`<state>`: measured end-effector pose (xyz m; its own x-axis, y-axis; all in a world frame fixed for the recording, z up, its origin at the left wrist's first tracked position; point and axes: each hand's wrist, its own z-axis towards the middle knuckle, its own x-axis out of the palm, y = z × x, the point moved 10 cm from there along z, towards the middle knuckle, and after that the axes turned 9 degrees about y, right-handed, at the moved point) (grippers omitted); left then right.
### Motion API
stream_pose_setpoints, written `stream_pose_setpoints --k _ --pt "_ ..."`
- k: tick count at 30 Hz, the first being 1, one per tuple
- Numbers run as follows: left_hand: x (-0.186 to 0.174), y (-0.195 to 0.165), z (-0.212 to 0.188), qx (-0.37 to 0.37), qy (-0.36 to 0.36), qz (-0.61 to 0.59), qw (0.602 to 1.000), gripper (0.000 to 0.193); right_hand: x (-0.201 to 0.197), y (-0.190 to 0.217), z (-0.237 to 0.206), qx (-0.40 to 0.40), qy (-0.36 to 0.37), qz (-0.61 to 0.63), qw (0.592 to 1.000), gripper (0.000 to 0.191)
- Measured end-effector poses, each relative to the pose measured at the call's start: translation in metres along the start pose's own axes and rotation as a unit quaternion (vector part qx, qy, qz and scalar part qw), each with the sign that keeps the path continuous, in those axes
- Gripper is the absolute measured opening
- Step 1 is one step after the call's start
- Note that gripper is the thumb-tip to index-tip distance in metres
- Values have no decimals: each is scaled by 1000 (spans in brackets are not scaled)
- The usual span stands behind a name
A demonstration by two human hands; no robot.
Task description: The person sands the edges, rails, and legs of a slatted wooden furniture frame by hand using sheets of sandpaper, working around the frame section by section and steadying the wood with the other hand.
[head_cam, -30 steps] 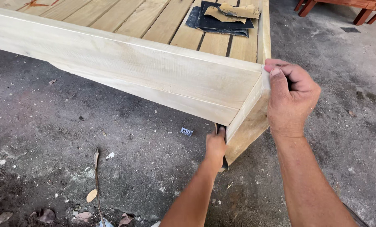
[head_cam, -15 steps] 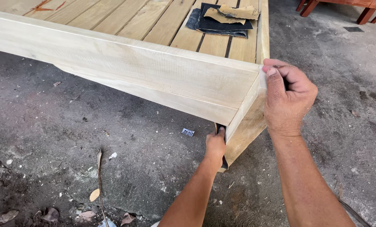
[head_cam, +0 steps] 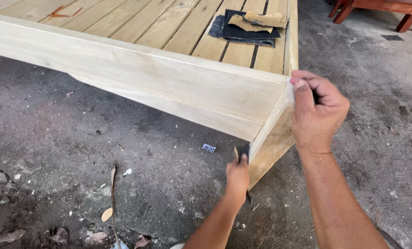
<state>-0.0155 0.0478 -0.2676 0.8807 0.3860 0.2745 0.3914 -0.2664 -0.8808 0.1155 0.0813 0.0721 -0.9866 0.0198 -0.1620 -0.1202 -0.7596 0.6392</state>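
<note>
From the head view, a pale wooden frame (head_cam: pixel 160 87) with a slatted top lies tilted on a rough concrete floor (head_cam: pixel 77 152), one corner pointing toward the camera. The right hand (head_cam: pixel 317 113) grips that upper corner, fingers curled over the edge and thumb pressed flat against the end board, so it is closed on the wood. The left hand (head_cam: pixel 237 177) reaches in lower down, under the corner, with fingers pinched narrowly around a small dark piece of sandpaper (head_cam: pixel 243 150) held against the lower edge of the side rail; the sheet pokes up just above the fingertips and touches the wood. On the slats near the far corner lies a loose stack of dark sandpaper sheets (head_cam: pixel 249 33) with torn tan scraps on top of it. On the floor, a small pale scrap (head_cam: pixel 208 148) lies just left of the left hand, and dry leaves (head_cam: pixel 106 214) and twigs lie scattered well apart toward the lower left. A red-brown wooden furniture leg (head_cam: pixel 344 10) stands at the upper right.
</note>
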Motion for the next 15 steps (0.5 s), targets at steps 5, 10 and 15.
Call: stream_pose_setpoints --k 5,10,15 --pt "-6 5 -7 16 -8 29 999 43 3 4 1 -15 5 -14 1000 8" --pt "-7 -5 4 -16 -26 57 998 44 1 6 0 6 -1 -31 999 8" --pt "-14 13 -17 -18 -16 69 997 41 3 7 1 -6 5 -8 1000 9"
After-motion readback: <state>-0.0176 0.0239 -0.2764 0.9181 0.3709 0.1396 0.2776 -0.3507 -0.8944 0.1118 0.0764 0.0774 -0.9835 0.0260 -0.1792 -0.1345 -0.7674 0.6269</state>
